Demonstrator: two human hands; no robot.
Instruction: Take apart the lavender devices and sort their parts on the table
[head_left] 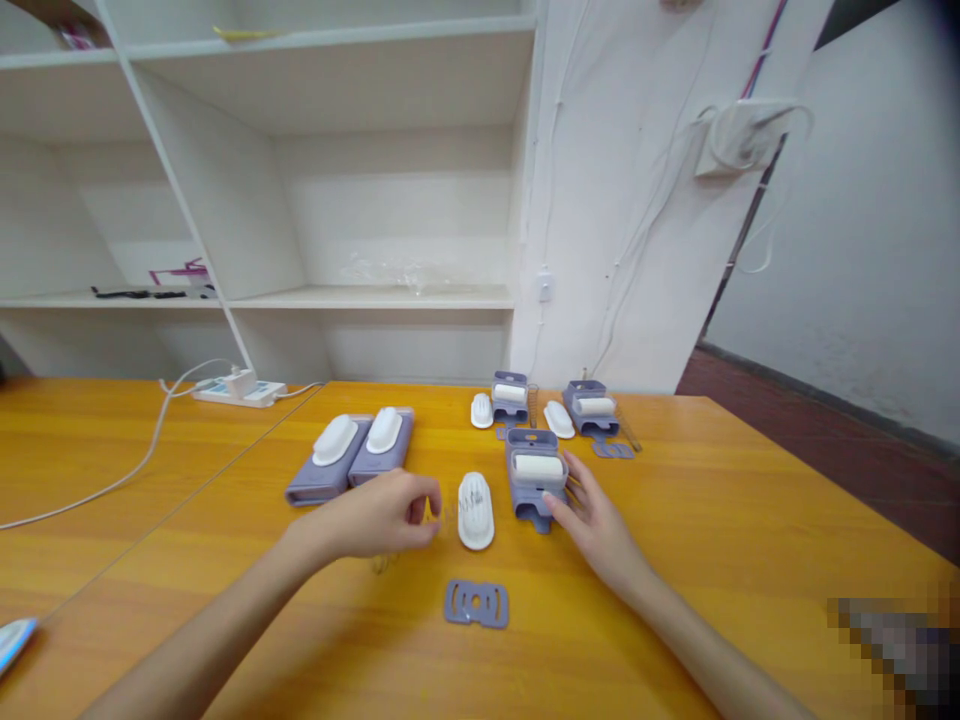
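My left hand [394, 512] is closed in a pinch, with a thin coil spring [452, 512] stretching from its fingertips over a white ribbed oval piece [475, 525]. The spring is faint against the table. My right hand [596, 520] grips the right side of a purple housing [531, 503], thumb on its lower front and fingers along its edge. Inside that housing lies a white roller [538, 467]. Nearer to me, a flat purple slotted plate [476, 604] rests on the wooden table [360, 650].
Two purple cases [321, 478] with white oval tops lie left. Behind are two more housings [510, 397] with rollers, springs, white ovals and plates. A power strip [240, 388] with a white cable stands at the back left, below white shelves [375, 297].
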